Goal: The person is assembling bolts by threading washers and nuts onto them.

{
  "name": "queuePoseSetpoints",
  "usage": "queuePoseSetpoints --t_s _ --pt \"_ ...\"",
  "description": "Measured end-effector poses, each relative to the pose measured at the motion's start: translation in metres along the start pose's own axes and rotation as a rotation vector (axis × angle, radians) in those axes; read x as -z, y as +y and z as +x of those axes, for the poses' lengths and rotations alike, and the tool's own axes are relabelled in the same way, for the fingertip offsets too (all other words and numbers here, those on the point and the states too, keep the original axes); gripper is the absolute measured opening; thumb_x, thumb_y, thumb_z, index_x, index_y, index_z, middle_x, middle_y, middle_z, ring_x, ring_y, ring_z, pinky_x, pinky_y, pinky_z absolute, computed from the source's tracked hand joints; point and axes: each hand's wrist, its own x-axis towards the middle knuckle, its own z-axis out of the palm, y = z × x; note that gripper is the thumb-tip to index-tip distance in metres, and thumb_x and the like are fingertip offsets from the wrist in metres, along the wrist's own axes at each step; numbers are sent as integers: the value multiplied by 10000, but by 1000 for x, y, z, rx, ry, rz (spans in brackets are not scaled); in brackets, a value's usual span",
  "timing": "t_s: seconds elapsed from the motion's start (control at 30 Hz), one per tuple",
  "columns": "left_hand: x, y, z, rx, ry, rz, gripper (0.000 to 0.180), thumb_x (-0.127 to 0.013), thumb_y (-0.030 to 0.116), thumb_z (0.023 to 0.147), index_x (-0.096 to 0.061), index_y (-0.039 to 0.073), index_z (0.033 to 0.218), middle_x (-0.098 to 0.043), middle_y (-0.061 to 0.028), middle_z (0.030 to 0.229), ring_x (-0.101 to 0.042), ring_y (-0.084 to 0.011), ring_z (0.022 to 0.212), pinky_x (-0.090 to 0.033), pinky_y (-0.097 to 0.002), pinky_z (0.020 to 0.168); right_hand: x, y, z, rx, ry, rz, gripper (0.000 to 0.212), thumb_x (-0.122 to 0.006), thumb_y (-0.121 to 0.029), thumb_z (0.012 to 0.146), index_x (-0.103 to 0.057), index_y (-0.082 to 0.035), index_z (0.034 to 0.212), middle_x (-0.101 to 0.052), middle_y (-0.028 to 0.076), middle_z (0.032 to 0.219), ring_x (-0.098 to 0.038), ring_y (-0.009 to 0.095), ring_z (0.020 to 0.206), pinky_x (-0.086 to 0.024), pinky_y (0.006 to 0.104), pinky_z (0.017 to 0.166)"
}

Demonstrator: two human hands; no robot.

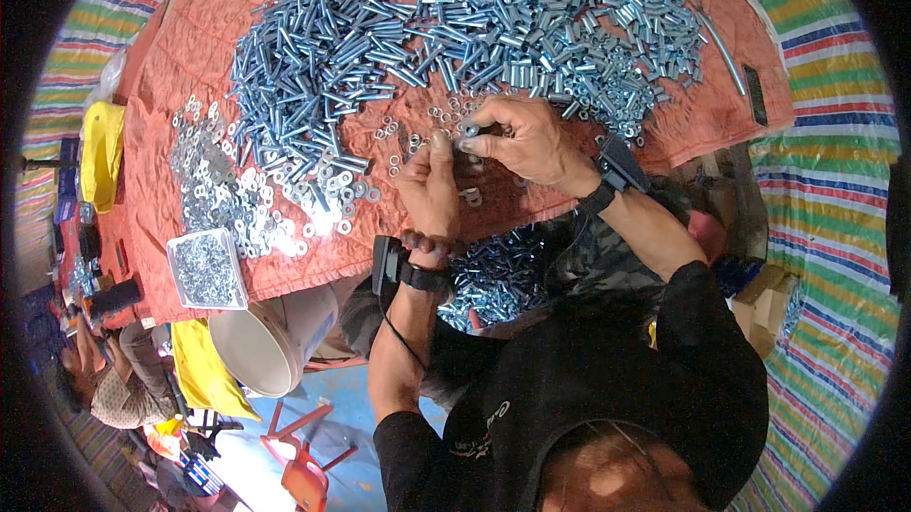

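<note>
Above the near part of a red cloth-covered table (275,270), my two hands are close together. My right hand (531,144) pinches a small round metal part (472,131) between thumb and forefinger. Just beside it, the fingers of my left hand (429,187) are pressed together, and anything in them is too small to make out. Thin metal rings (444,114) lie scattered under and behind my hands. A wide heap of blue-grey metal sleeves and pins (323,61) spreads beyond them. Flat washers (332,191) lie loose to the left of my left hand.
At the table's near left edge stands a white tray (245,294) of small metal parts. Below it are a white bucket (256,360) and a red stool (304,482). More metal parts (498,275) lie below the table edge. Another person (128,398) sits far left.
</note>
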Motion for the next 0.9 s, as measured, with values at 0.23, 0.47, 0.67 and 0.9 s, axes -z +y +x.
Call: queuePoseSetpoints --t_s 0.23,0.47,0.67,0.9 --pt "-15 11 -14 -452 -27 342 285 -535 213 961 -625 -17 1103 -619 -18 820 -529 -46 648 -442 -198 562 11 -4 -6 -132 -65 -14 193 -687 -162 793 -673 -6 905 -667 116 761 -641 192 684 -496 313 620" --pt "-9 17 -13 -27 -189 -28 242 -542 227 954 -615 3 1013 -630 -27 726 -586 -83 587 -487 -223 507 15 -3 -15 -122 -138 -75 172 -630 -127 840 -663 -1 951 -668 108 782 -645 182 689 -498 313 619" --pt "10 25 -6 -149 39 88 263 -557 268 948 -627 28 1030 -579 -10 674 -566 -90 541 -466 -232 469 33 20 -42 -183 -219 -323 155 -671 -122 796 -643 13 865 -642 110 735 -637 224 669 -484 328 605" --pt "18 29 -9 -189 138 44 269 -558 250 951 -638 3 1020 -559 26 675 -502 -38 550 -394 -191 500 22 18 -56 11 -249 -351 219 -701 -139 767 -567 13 852 -564 138 731 -571 338 686 -442 405 603"
